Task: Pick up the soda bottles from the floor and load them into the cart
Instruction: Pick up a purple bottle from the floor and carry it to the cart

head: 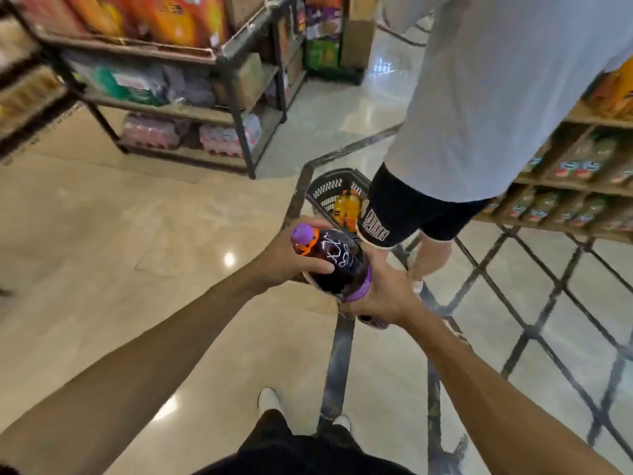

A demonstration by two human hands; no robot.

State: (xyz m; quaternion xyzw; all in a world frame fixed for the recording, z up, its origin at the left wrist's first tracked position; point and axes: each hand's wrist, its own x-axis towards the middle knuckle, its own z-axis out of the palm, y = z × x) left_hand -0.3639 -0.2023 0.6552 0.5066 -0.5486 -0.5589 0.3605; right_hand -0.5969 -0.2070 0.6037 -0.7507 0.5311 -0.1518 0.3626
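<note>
I hold a dark purple soda bottle (337, 265) with a purple cap and purple label in both hands, above the floor. My left hand (291, 257) grips its neck and shoulder just below the cap. My right hand (380, 293) wraps around its lower body at the label. Just beyond the bottle stands a black basket cart (325, 193) with orange soda bottles (346, 205) inside it. The cart is partly hidden by a person standing beside it.
A person in a pale shirt and black shorts (411, 207) stands close on the right of the cart. A metal shelf rack (191, 97) with packs stands at the back left. Wooden shelves of bottles (575, 186) run along the right. Glossy tiled floor (120, 252) stretches to the left.
</note>
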